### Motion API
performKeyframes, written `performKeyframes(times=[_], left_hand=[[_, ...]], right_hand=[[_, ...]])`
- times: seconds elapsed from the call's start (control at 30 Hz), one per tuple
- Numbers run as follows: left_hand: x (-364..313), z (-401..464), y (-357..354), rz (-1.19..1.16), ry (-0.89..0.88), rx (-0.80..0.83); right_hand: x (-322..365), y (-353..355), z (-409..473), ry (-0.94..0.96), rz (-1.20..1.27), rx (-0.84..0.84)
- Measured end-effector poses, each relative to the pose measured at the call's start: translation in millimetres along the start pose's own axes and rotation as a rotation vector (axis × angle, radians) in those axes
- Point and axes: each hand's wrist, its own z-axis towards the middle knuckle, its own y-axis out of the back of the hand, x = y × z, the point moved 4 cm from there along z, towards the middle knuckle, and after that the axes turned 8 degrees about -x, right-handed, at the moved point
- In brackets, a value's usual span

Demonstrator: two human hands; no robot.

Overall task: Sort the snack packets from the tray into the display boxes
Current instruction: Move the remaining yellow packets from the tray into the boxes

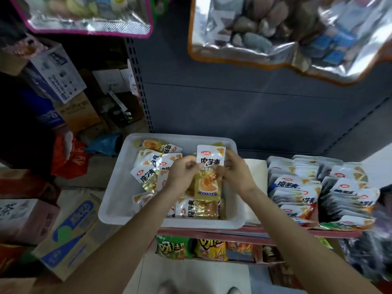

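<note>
A white plastic tray (118,187) stands on the shelf edge, holding several white-and-gold snack packets (146,177). Above the tray's middle I hold one white-and-gold packet (210,172) upright with both hands. My left hand (182,172) pinches its left edge. My right hand (237,170) grips its right edge. To the right stand the display boxes (294,187), packed with upright rows of similar packets; a second box (347,198) is further right.
Below the red shelf edge (233,232) lie green and yellow chip bags (174,247). Cardboard cartons (70,234) are stacked on the floor at left. Large foil bags (275,32) hang overhead in front of the grey shelf back panel.
</note>
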Motion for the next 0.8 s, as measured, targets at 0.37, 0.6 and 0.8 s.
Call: performKeyframes(times=[0.37, 0.6, 0.8], left_hand=[[-32.3, 9.9, -99.5, 0.377, -0.158, 0.329], [-7.9, 13.9, -122.4, 0.366, 0.043, 0.444], [1.1, 16.4, -122.8, 0.343, 0.064, 0.4]], right_hand=[[9.4, 139.8, 20.8, 0.127, -0.073, -0.287], [7.0, 140.3, 33.5, 0.185, -0.343, -0.127], [-9.4, 113.6, 52.4, 0.227, -0.699, 0.147]])
